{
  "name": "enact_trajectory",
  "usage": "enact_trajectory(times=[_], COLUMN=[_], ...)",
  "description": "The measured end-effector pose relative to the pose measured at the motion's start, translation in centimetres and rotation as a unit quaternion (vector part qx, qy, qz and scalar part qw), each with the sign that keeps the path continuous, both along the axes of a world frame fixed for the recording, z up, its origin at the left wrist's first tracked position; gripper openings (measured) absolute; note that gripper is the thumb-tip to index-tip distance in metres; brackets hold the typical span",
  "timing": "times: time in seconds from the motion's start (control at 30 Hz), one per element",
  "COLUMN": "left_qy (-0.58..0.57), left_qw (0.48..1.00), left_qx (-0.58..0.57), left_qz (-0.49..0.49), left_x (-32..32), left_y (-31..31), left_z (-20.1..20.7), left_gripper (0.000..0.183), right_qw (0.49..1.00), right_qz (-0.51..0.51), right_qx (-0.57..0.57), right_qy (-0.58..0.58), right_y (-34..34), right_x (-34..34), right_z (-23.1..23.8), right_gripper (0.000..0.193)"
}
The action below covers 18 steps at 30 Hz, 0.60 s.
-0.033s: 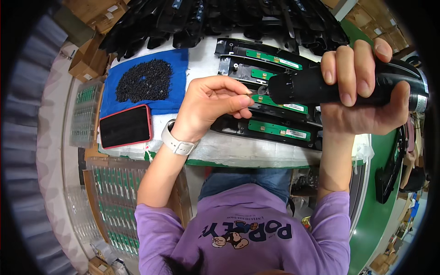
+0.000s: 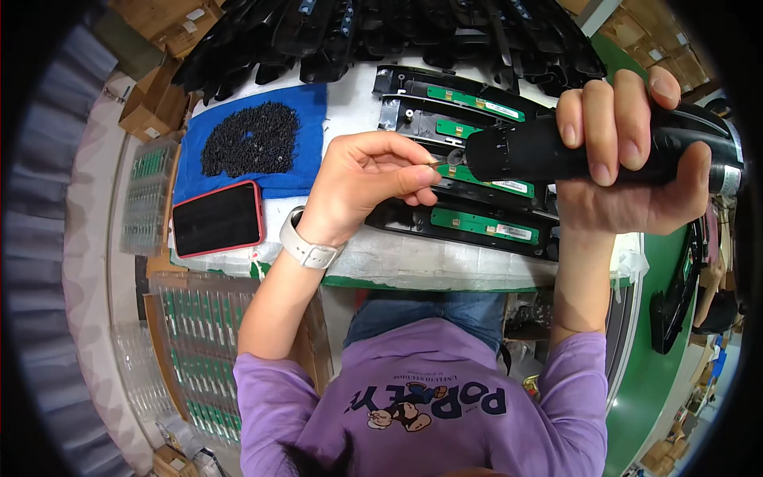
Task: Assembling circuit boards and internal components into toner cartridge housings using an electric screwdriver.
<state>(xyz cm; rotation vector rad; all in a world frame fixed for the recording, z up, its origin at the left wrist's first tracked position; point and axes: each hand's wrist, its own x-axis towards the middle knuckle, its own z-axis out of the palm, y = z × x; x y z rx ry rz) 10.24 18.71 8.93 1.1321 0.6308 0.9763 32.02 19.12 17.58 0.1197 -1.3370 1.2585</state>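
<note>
My right hand (image 2: 624, 151) is wrapped round a black electric screwdriver (image 2: 517, 147), held almost level with its nose toward the left. My left hand (image 2: 366, 179) is closed in a pinch at the screwdriver's tip; a small thin piece shows at the fingertips, too small to name. Beneath both hands lie several long black plastic housings, each with a narrow green circuit board (image 2: 477, 226). The screwdriver hides part of the middle ones. To the left, a heap of small black screws (image 2: 262, 139) is spread over a blue cloth (image 2: 312, 103).
A red-edged phone (image 2: 217, 220) lies before the cloth on the white-covered table (image 2: 350, 258). Many black plastic parts (image 2: 318, 40) are piled along the far side. Clear trays of green boards (image 2: 199, 342) stand at the lower left. Another black housing (image 2: 671, 310) is on the green surface at right.
</note>
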Motion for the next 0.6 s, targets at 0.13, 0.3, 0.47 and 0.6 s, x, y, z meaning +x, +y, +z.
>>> enact_trajectory(times=[0.13, 0.3, 0.47, 0.6], left_qy=[-0.012, 0.021, 0.157, 0.107], left_qw=[1.000, 0.999, 0.982, 0.989], left_qx=[-0.007, -0.019, 0.064, 0.045], left_qz=[-0.004, -0.018, 0.082, 0.095], left_x=[0.0, -0.3, -1.0, -3.0], left_y=[-0.1, -0.2, 0.1, 0.0], left_z=[-0.3, 0.5, 0.1, -0.2], left_gripper=[0.011, 0.010, 0.011, 0.013], right_qw=[1.000, 0.999, 0.995, 0.962], right_qz=[-0.004, -0.009, -0.063, -0.153], right_qx=[-0.001, -0.037, -0.061, -0.224], right_qy=[-0.001, 0.029, -0.045, -0.041], right_y=[-0.1, 0.2, 0.7, -0.2], right_x=[-0.3, -0.6, -1.4, -5.7], right_z=[-0.1, 0.0, 0.6, -0.2], right_gripper=[0.040, 0.038, 0.036, 0.025])
